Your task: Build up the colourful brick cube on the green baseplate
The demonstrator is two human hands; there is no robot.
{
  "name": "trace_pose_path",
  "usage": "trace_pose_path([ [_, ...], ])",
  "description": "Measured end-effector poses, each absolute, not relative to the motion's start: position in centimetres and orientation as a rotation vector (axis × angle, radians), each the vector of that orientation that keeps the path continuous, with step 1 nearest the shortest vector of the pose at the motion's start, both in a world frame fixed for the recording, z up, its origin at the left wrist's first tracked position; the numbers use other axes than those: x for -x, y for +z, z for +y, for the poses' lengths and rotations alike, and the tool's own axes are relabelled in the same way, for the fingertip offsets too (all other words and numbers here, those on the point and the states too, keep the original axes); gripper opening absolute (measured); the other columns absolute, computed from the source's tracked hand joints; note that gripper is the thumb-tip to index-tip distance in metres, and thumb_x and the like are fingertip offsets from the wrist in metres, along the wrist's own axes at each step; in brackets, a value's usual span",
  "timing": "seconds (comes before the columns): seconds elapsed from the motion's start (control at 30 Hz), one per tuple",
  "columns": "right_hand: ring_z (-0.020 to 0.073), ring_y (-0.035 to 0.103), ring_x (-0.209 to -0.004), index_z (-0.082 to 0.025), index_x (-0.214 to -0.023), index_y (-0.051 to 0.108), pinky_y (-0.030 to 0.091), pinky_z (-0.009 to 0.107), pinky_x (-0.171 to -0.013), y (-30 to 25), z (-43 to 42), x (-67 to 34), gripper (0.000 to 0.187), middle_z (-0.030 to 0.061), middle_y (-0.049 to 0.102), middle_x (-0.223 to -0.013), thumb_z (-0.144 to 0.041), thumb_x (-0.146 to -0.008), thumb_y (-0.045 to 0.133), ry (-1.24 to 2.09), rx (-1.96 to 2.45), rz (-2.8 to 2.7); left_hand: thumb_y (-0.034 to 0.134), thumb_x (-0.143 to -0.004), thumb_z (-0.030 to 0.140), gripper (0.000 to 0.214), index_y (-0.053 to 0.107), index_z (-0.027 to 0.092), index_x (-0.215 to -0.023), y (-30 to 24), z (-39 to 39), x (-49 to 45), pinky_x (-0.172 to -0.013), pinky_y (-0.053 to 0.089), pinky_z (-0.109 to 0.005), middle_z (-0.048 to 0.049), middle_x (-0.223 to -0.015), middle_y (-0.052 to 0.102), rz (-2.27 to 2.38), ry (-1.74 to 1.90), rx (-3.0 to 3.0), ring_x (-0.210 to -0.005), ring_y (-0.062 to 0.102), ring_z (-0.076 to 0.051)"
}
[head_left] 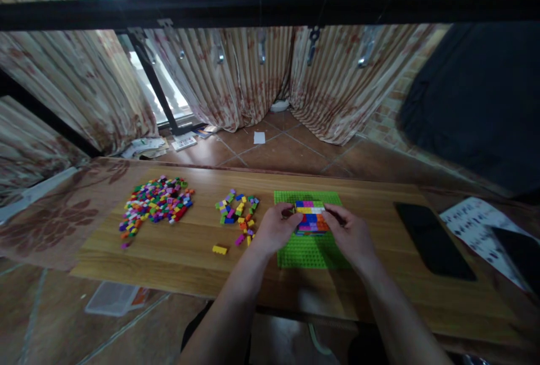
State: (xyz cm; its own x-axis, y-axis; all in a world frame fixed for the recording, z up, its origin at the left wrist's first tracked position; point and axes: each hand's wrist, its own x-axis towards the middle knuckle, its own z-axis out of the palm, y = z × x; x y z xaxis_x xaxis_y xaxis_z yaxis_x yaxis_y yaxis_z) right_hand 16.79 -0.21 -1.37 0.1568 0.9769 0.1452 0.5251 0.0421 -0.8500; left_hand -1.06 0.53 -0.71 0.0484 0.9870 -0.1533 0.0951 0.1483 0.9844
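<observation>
Head view: over the green baseplate (310,257), I see left hand (273,228) and right hand (352,235) gripping the brick block (311,220) by opposite ends; I'd judge it light, stiff, separable, best held there.

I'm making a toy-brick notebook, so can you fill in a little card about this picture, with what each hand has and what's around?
Left hand: grip on left side of brick block
Right hand: grip on its right side
Under the block: green board; touching or not, unclear
Big brick pile: far left on the table
Small brick group: between big pile and board
Floor: clear plastic box
</observation>
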Motion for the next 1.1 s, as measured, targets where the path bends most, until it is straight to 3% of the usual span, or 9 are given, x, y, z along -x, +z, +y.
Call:
trace_pose_path([
  [0.13,0.0259,0.071,-0.081,-0.018,-0.098,0.074,0.054,0.042,-0.076,-1.0,-0.1,-16.9,0.034,0.0104,0.076,-0.093,-0.045,-0.081,0.06,0.616,1.625,-1.392,0.064,-0.077,0.029,0.014,0.065,0.016,-0.08,0.5,0.9,1.8,-0.056,0.046,-0.021,0.0014,-0.067,0.062,1.256,1.053,-1.047,-0.057,0.057,-0.01],
  [0.27,0.022,0.069,-0.07,-0.017,-0.098,0.073,0.055,0.037,-0.068,0.1,-0.4,-16.0,0.033,0.0089,0.075,-0.086,-0.043,-0.084,0.058,0.499,1.526,-1.149,0.068,-0.074,0.036,0.022,0.066,0.016,-0.081,1.8,1.5,3.8,-0.057,0.046,-0.021,0.0006,-0.07,0.064,1.31,1.313,-0.863,-0.057,0.057,-0.009],
  [0.4,0.0214,0.068,-0.078,-0.019,-0.094,0.072,0.054,0.037,-0.074,1.4,-1.7,-13.8,0.025,0.0069,0.073,-0.088,-0.038,-0.087,0.057,0.334,1.382,-1.168,0.073,-0.068,0.041,0.032,0.066,0.014,-0.084,2.8,1.7,6.7,-0.058,0.046,-0.02,-0.0001,-0.072,0.066,1.31,1.603,-0.624,-0.056,0.057,-0.007],
  [0.53,0.0194,0.067,-0.088,-0.025,-0.099,0.07,0.052,0.034,-0.08,1.9,-3.7,-10.8,0.019,0.0044,0.072,-0.096,-0.025,-0.092,0.053,0.387,1.219,-1.548,0.075,-0.067,0.032,0.028,0.066,0.013,-0.085,3.7,1.3,9.3,-0.056,0.043,-0.017,0.0014,-0.07,0.065,1.215,1.763,-0.41,-0.054,0.056,-0.005],
  [0.7,0.0179,0.066,-0.082,-0.023,-0.097,0.068,0.051,0.03,-0.074,0.7,-4.6,-7.8,0.02,0.0041,0.071,-0.089,-0.019,-0.093,0.049,0.573,1.122,-2.003,0.064,-0.077,0.019,0.009,0.066,0.012,-0.083,4.2,0.9,11.5,-0.054,0.045,-0.015,0.001,-0.065,0.063,1.086,1.763,-0.163,-0.052,0.055,-0.004],
  [1.1,0.0189,0.062,-0.083,-0.023,-0.091,0.067,0.047,0.031,-0.075,-1.0,-4.0,-5.3,0.017,0.0028,0.066,-0.086,-0.014,-0.088,0.054,0.649,1.308,-2.244,0.059,-0.081,0.012,0.007,0.066,0.011,-0.081,4.7,0.3,13.7,-0.051,0.046,-0.015,0.0003,-0.063,0.061,1.052,1.775,-0.092,-0.05,0.054,-0.004],
])
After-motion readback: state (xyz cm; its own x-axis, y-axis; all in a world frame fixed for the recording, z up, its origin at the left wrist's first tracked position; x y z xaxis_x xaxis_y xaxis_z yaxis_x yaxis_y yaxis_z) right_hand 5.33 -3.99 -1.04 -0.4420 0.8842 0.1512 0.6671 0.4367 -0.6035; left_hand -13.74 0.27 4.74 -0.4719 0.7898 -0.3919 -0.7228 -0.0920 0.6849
